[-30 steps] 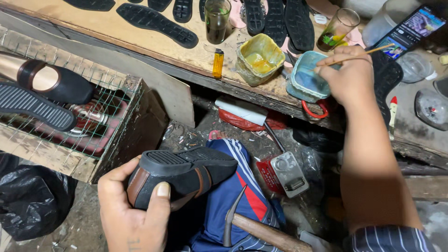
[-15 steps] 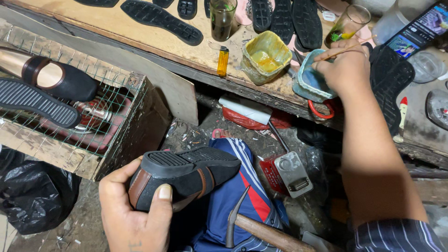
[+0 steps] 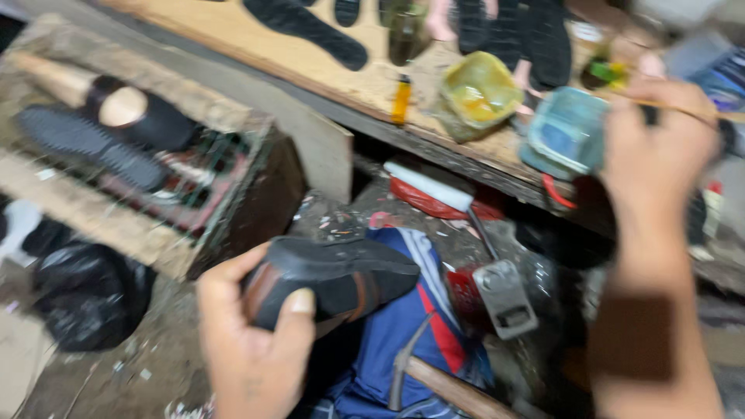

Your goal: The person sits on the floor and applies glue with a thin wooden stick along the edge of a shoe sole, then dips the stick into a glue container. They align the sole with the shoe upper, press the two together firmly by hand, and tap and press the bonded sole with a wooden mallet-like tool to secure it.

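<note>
Shoe (image 3: 334, 283) in the left hand (image 3: 252, 341): a black one with a brown band, lying on its side with the dark sole turned up, the thumb pressed on the near edge and the fingers curled under the heel end, so the hand is closed around it. Just past its toe lies blue cloth with red and white stripes (image 3: 411, 326), and below that a hammer (image 3: 434, 380) with a wooden handle. Up and to the right, the right hand (image 3: 660, 155) is closed on a thin stick (image 3: 691, 109) that runs out to its right; the picture is blurred there, so the stick's tip cannot be made out. Touching that hand's left side is a pale blue tub (image 3: 566, 132) on the edge of a wooden bench (image 3: 256, 62), and further left of it a yellow-stained tub (image 3: 477, 93) and a small orange lighter (image 3: 400, 99). Black shoe soles (image 3: 310, 27) lie beyond on the bench. Far to the left of the left hand, a wire-topped crate (image 3: 155, 209) carries another shoe (image 3: 132, 116) and a sole.
</note>
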A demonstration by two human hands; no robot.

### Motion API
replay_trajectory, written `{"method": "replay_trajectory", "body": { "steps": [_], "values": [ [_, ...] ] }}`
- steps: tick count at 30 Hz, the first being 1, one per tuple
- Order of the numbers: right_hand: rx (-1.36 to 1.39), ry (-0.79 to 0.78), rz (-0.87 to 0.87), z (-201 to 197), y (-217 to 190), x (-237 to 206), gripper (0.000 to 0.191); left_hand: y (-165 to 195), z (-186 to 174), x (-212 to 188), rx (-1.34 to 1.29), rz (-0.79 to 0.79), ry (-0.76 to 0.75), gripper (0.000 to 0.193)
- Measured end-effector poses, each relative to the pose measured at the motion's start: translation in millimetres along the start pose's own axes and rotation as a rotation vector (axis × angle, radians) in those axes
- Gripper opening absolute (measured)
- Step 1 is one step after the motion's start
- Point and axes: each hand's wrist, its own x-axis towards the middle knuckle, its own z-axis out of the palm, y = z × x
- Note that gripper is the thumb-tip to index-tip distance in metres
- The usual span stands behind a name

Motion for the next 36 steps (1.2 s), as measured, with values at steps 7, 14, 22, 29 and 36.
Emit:
{"method": "replay_trajectory", "body": {
  "steps": [7, 14, 22, 29, 36],
  "values": [
    [1.144, -0.161, 0.418, 9.5, -158.5, -60.9, 0.018, 5.8, 6.1, 6.3, 0.126, -0.010, -0.008, 0.052],
    [1.357, -0.372, 0.320, 50.3, -213.4, -92.6, 0.021, 6.6, 7.5, 5.7, 0.088, 0.073, -0.009, 0.050],
    [1.246, -0.390, 0.211, 54.4, -219.0, -95.8, 0.022, 2.7, 9.0, 4.3, 0.087, 0.042, 0.019, 0.049],
    [1.086, -0.380, 0.098, 50.1, -221.9, -89.4, 0.023, 3.2, 10.9, 2.6, 0.122, 0.054, 0.033, 0.049],
    [1.081, -0.379, 0.095, 48.8, -224.3, -88.6, 0.023, 5.2, 12.8, 2.3, 0.056, 0.006, 0.018, 0.050]
  ]
}}
